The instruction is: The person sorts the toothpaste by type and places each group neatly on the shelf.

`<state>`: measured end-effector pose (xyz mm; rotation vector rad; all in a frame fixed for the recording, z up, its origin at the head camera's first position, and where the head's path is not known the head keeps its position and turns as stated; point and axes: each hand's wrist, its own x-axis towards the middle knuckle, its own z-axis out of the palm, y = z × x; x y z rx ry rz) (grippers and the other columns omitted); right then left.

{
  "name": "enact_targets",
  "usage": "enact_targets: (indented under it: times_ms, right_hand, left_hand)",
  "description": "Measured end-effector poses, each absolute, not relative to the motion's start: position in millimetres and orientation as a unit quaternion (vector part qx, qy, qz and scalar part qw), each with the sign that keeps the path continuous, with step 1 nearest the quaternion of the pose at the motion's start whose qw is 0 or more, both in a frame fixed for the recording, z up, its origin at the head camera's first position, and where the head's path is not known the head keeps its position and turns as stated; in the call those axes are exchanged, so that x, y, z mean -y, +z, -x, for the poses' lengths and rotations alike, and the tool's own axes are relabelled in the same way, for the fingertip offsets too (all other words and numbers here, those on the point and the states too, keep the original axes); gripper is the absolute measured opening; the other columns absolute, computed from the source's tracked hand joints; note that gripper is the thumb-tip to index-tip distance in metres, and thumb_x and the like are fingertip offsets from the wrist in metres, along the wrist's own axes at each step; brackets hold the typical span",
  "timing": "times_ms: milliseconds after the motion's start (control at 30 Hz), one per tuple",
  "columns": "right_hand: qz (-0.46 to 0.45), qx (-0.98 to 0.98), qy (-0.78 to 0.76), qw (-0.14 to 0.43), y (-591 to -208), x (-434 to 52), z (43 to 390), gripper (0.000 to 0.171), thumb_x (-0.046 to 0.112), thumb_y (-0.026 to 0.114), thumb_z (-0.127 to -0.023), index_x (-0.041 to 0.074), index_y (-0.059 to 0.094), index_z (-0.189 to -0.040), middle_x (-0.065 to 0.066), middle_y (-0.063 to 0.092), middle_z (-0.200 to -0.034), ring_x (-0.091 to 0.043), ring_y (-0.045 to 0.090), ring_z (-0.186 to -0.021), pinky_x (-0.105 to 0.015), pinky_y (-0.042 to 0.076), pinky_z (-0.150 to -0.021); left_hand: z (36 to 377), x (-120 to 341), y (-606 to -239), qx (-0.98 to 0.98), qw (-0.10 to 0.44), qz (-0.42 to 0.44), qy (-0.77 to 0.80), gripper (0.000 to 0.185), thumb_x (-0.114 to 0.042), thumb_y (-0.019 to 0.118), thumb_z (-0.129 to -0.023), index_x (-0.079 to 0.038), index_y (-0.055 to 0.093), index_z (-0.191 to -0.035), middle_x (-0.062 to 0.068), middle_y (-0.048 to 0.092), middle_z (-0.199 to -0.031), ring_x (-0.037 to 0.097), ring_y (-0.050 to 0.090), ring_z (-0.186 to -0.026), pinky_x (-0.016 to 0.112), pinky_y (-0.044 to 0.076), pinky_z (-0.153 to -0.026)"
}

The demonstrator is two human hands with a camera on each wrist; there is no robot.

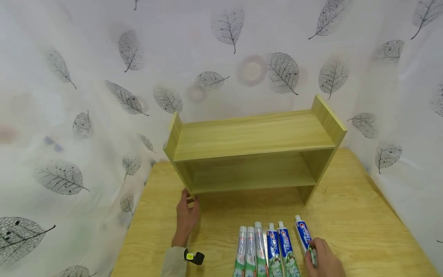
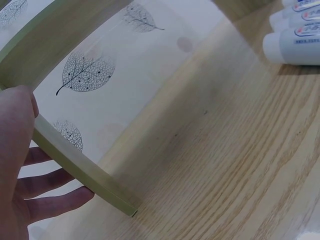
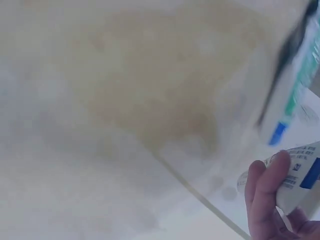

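At the near edge of the wooden table (image 1: 363,215), toward the right, the right hand (image 1: 323,259) is seen with its fingers curled round the lower part of the rightmost toothpaste tube (image 1: 304,236), which is grasped while it lies on the tabletop with its white cap pointing away. In the right wrist view, blurred as it is, fingers (image 3: 267,187) are seen wrapped over the same tube. Just to the left of it, five more tubes (image 1: 264,250) are laid side by side in a row, close together, caps pointing to the far side; the two nearer the held tube are blue and white, the three further left are paler with green lower ends. Further left and a little farther off, the left hand (image 1: 187,215) is placed at the foot of the left side panel of the wooden shelf (image 1: 252,150); the panel's edge is gripped between thumb and fingers, as the left wrist view shows, with the thumb (image 2: 17,120) on the near face and the fingers (image 2: 55,202) behind it. A small black and yellow device (image 1: 194,257) is worn at that wrist. The shelf stands upright toward the far side of the table, with two levels. Behind and to both sides, a white curtain printed with grey leaves (image 1: 104,77) is hung.
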<state>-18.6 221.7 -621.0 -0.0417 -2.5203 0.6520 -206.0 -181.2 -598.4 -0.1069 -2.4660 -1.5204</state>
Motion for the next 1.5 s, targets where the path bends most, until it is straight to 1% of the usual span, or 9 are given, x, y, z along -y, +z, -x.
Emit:
enact_targets:
  times_ms: [100, 233, 533, 767, 867, 1000, 1033, 1267, 1500]
  right_hand:
    - [-0.013, 0.922, 0.238, 0.306, -610, -227, 25, 0.039, -0.001, 0.085, -0.063, 0.006, 0.066, -0.096, -0.002, 0.066, -0.086, -0.004, 0.058, -0.064, -0.018, 0.043, -0.049]
    - [-0.037, 0.912, 0.243, 0.327, -585, -231, 31, 0.038, -0.002, 0.084, -0.062, 0.005, 0.067, -0.095, -0.003, 0.067, -0.086, -0.002, 0.057, -0.064, -0.013, 0.044, -0.05]
    - [-0.033, 0.897, 0.263, 0.353, -522, -236, 38, 0.03, -0.001, 0.079, -0.07, 0.001, 0.069, -0.098, -0.006, 0.066, -0.087, 0.0, 0.054, -0.07, -0.009, 0.046, -0.053]
    - [-0.049, 0.877, 0.292, 0.378, -487, -237, 42, 0.027, 0.001, 0.076, -0.074, -0.003, 0.072, -0.1, -0.006, 0.066, -0.088, 0.014, 0.047, -0.083, -0.008, 0.046, -0.056]
    - [-0.066, 0.867, 0.295, 0.396, -471, -237, 46, 0.024, 0.015, 0.071, -0.086, -0.005, 0.072, -0.1, -0.007, 0.065, -0.087, 0.016, 0.045, -0.085, -0.009, 0.043, -0.053]
    - [-0.09, 0.848, 0.289, 0.435, -454, -238, 53, 0.046, 0.037, 0.06, -0.095, -0.007, 0.073, -0.098, -0.009, 0.065, -0.084, 0.019, 0.047, -0.091, -0.009, 0.041, -0.052]
    - [-0.093, 0.842, 0.289, 0.446, -450, -238, 54, 0.048, 0.038, 0.06, -0.095, -0.008, 0.073, -0.097, -0.01, 0.065, -0.084, 0.02, 0.047, -0.092, -0.009, 0.041, -0.053]
    - [-0.107, 0.802, 0.303, 0.504, -416, -231, 65, 0.048, 0.033, 0.065, -0.092, -0.014, 0.073, -0.094, -0.021, 0.067, -0.08, 0.021, 0.052, -0.098, -0.001, 0.038, -0.063]
    - [-0.112, 0.78, 0.331, 0.52, -397, -224, 74, 0.043, 0.026, 0.069, -0.088, -0.017, 0.072, -0.095, -0.027, 0.067, -0.082, 0.022, 0.056, -0.1, 0.004, 0.041, -0.069]
  left_hand:
    - [205, 182, -598, 0.845, 0.124, 0.038, -0.519, 0.045, -0.016, 0.058, -0.113, -0.011, 0.049, -0.156, 0.023, 0.067, -0.132, 0.042, 0.073, -0.114, 0.04, 0.068, -0.081]
    - [205, 182, -598, 0.843, 0.127, 0.04, -0.521, 0.044, -0.017, 0.058, -0.114, -0.011, 0.049, -0.156, 0.023, 0.067, -0.132, 0.043, 0.073, -0.114, 0.039, 0.068, -0.081]
    - [205, 181, -597, 0.843, 0.122, 0.039, -0.522, 0.046, -0.015, 0.059, -0.113, -0.011, 0.049, -0.157, 0.024, 0.068, -0.132, 0.041, 0.073, -0.113, 0.038, 0.068, -0.081]
    - [205, 182, -599, 0.847, 0.113, 0.038, -0.518, 0.048, -0.015, 0.059, -0.113, -0.012, 0.047, -0.159, 0.024, 0.067, -0.133, 0.042, 0.073, -0.115, 0.04, 0.068, -0.082]
    - [206, 182, -598, 0.847, 0.114, 0.038, -0.518, 0.048, -0.015, 0.059, -0.113, -0.013, 0.047, -0.159, 0.025, 0.067, -0.133, 0.042, 0.073, -0.115, 0.04, 0.068, -0.081]
    - [207, 182, -599, 0.846, 0.12, 0.039, -0.518, 0.047, -0.015, 0.059, -0.113, -0.011, 0.048, -0.158, 0.026, 0.067, -0.133, 0.043, 0.073, -0.114, 0.041, 0.068, -0.08]
    - [207, 182, -599, 0.846, 0.12, 0.038, -0.518, 0.047, -0.015, 0.059, -0.113, -0.011, 0.048, -0.158, 0.026, 0.067, -0.133, 0.043, 0.073, -0.114, 0.041, 0.068, -0.08]
    - [206, 182, -599, 0.847, 0.123, 0.041, -0.515, 0.046, -0.014, 0.06, -0.112, -0.011, 0.049, -0.157, 0.025, 0.068, -0.132, 0.042, 0.074, -0.114, 0.041, 0.068, -0.08]
    - [206, 182, -596, 0.847, 0.115, 0.033, -0.518, 0.046, -0.014, 0.06, -0.112, -0.011, 0.049, -0.156, 0.025, 0.067, -0.133, 0.043, 0.073, -0.115, 0.045, 0.069, -0.082]
